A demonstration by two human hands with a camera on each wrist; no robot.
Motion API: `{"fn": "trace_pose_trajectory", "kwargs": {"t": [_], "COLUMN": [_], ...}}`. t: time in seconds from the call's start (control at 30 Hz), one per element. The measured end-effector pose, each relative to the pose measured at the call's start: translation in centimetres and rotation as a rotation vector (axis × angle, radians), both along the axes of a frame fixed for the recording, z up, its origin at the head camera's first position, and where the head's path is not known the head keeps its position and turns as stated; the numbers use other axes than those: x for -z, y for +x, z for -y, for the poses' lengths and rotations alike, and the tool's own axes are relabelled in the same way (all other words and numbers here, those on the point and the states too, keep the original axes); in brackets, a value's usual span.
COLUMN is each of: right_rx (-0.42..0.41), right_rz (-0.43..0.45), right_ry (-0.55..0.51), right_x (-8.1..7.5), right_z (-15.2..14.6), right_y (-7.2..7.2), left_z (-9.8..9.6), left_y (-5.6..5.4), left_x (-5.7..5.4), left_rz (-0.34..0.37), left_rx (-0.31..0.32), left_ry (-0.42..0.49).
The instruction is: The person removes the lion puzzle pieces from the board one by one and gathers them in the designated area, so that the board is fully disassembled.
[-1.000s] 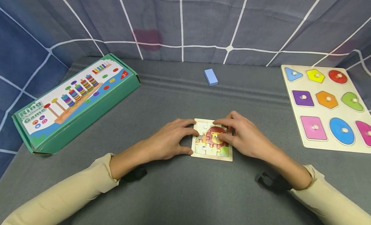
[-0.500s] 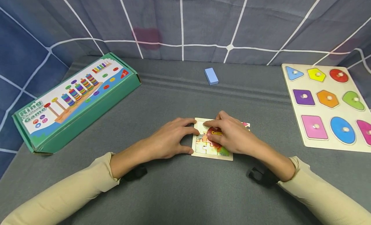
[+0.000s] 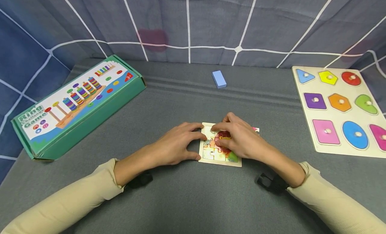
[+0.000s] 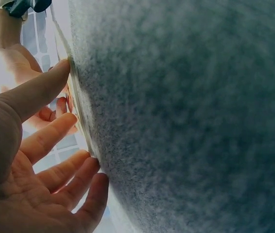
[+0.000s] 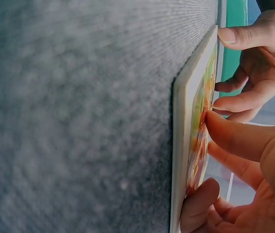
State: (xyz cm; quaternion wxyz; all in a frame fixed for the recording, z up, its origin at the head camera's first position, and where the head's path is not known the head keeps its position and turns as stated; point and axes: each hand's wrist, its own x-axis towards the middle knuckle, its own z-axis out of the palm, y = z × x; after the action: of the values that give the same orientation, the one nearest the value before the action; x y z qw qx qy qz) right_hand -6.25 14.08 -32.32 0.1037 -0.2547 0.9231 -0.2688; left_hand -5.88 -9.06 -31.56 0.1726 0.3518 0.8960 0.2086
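Observation:
A small wooden jigsaw puzzle (image 3: 220, 158) with a lion picture lies flat on the grey cloth. Along its left edge, my left hand (image 3: 173, 145) rests spread fingers, with the thumb at the near left corner. My right hand (image 3: 245, 136) is over the puzzle's right part and covers it. Its index finger and thumb touch the picture a little apart. From the right wrist view, the thumb (image 5: 230, 133) meets the surface, but whether a piece is pinched there is hidden. Just beyond the right hand shows part of a pink-and-white puzzle piece (image 3: 256, 129).
At the left lies a green Ring Challenge Game box (image 3: 81, 103). A small blue block (image 3: 218, 79) sits toward the back. On the right is a knobbed shape board (image 3: 325, 110) with coloured shapes. A grid-patterned curtain (image 3: 217, 22) hangs behind.
My right hand has moved left across the puzzle from its right edge, then stayed put. The puzzle piece beyond that hand has come into view. My left hand has kept its place.

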Motion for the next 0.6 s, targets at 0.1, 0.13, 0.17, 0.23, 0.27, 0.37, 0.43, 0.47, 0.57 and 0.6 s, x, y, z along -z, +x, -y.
{"fn": "trace_pose_trajectory", "kwargs": {"t": [0.1, 0.13, 0.17, 0.23, 0.27, 0.37, 0.43, 0.47, 0.57, 0.6], "right_rx": [-0.004, -0.001, 0.004, 0.016, 0.023, 0.033, 0.034, 0.034, 0.033, 0.032], "right_rz": [-0.003, -0.001, 0.003, 0.017, 0.024, 0.032, 0.027, 0.022, 0.011, 0.008], "right_ry": [-0.005, -0.007, -0.01, -0.014, -0.016, -0.021, -0.027, -0.031, -0.037, -0.037], "right_x": [0.02, 0.01, 0.0, -0.01, -0.02, 0.0, 0.02, 0.03, 0.09, 0.11], "right_z": [0.0, -0.01, -0.03, -0.04, -0.05, -0.08, -0.08, -0.07, -0.05, -0.04], "right_y": [-0.04, -0.05, -0.05, -0.04, -0.04, -0.04, -0.07, -0.09, -0.16, -0.2], "left_z": [0.02, 0.02, 0.03, 0.05, 0.06, 0.08, 0.1, 0.1, 0.11, 0.13], "left_y": [0.01, 0.01, 0.01, 0.02, 0.01, 0.01, 0.01, 0.01, 0.03, 0.04], "left_x": [0.04, 0.05, 0.08, 0.11, 0.14, 0.18, 0.19, 0.19, 0.15, 0.1], "left_rz": [0.001, 0.001, -0.001, -0.002, -0.003, -0.003, -0.003, -0.003, 0.0, 0.0], "left_rx": [0.0, 0.0, 0.001, 0.003, 0.005, 0.007, 0.007, 0.007, 0.006, 0.007], "left_ry": [0.001, 0.001, 0.001, 0.002, 0.003, 0.005, 0.005, 0.005, 0.008, 0.008]}}
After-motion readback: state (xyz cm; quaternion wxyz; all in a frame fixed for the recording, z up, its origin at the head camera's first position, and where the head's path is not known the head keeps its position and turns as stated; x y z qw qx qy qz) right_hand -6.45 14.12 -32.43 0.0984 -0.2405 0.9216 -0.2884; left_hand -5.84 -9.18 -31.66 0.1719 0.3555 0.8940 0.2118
